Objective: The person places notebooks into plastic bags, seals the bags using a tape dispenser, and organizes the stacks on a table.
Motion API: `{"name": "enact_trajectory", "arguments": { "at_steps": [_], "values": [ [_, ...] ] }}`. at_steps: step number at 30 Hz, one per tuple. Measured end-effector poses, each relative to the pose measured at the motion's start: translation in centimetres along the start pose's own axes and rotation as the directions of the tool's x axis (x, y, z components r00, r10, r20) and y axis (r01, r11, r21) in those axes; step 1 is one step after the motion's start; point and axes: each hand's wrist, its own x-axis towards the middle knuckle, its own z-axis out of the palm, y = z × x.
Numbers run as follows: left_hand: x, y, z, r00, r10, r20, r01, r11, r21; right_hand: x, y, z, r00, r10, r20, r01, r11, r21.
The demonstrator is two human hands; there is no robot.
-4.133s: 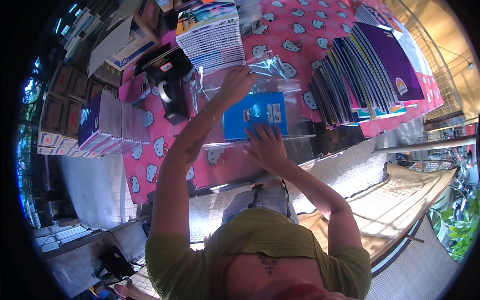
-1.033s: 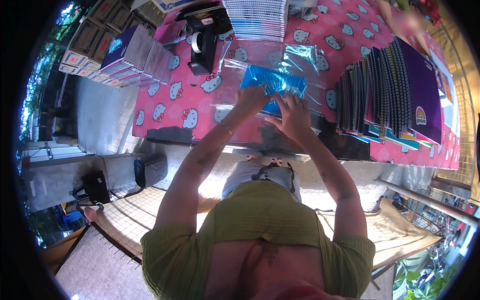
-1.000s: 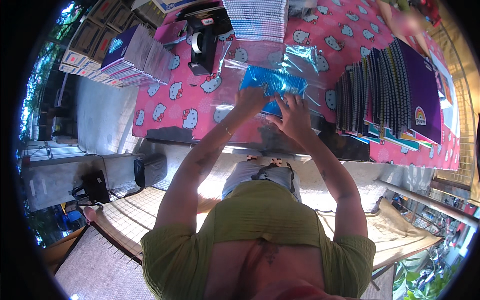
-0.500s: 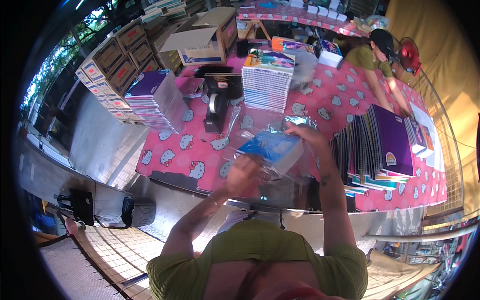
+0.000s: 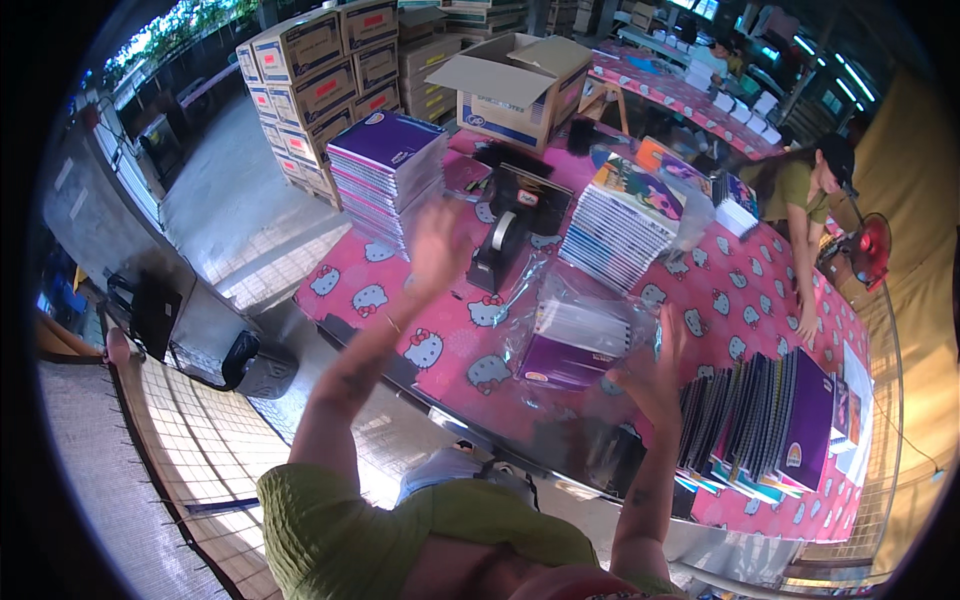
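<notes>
Best to steady wrapped notebooks (image 5: 572, 362) lightly with right hand (image 5: 655, 375), cannot tell if gripping, with left hand (image 5: 436, 245) open near tape dispenser (image 5: 489, 266).

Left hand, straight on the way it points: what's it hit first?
Likely the flat pinkish item between the purple notebook stack and the black tape dispenser; the left hand is blurred and its height unclear, so it might pass above.

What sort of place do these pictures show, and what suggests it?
Probably a stationery-packing workshop: notebooks in clear plastic and a black tape dispenser on one table, with piled cartons beyond it.
</notes>
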Motion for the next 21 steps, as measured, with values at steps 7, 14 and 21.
{"name": "enact_trajectory", "arguments": {
  "at_steps": [7, 14, 21],
  "values": [
    [12.3, -8.4, -4.0, 0.917, -0.265, 0.297, 0.041, 0.805, 0.591, 3.3, -4.8, 0.8, 0.93, -0.047, 0.365, 0.169, 0.935, -0.311],
    [11.3, -9.1, -2.0, 0.996, -0.029, 0.082, -0.029, 0.773, 0.633, 4.3, -6.8, 3.1, 0.937, -0.004, 0.349, 0.093, 0.967, -0.239],
    [-4.8, -4.9, 9.0, 0.922, -0.251, 0.296, 0.306, 0.939, -0.157, 5.0, -8.1, 4.7, 0.937, 0.203, 0.284, -0.114, 0.947, -0.301]
  ]
}}
